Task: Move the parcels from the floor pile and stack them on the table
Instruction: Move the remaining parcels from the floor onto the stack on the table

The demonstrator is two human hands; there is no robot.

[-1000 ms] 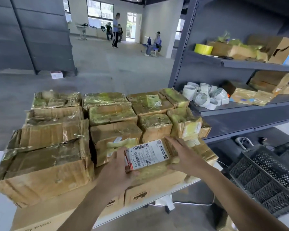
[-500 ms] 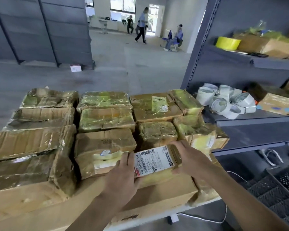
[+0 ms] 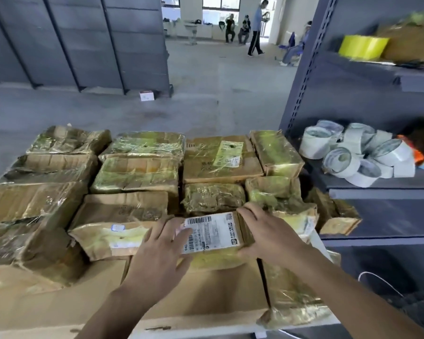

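A small tape-wrapped parcel with a white barcode label [image 3: 213, 231] lies on a big flat carton [image 3: 206, 289] at the front of the stack, set among several brown, tape-wrapped parcels [image 3: 137, 174] that cover the table [image 3: 206, 333]. My left hand [image 3: 157, 255] holds its left end, with the fingers spread across the top and the thumb at the near side. At the right end my right hand [image 3: 267, 233] grips it, fingers over the far edge and thumb in front. The floor pile is out of view.
A grey metal shelf unit [image 3: 377, 192] stands close on the right with white tape rolls [image 3: 348, 155] and a yellow roll [image 3: 362, 46]. A black mesh basket [image 3: 416, 307] sits low right. Beyond the table lies bare concrete floor with a small white box [image 3: 147, 95] and people [image 3: 256, 28] far back.
Both hands carried the labelled parcel forward and down onto the flat carton, in front of the middle parcels. The view tipped down and moved closer to the table.
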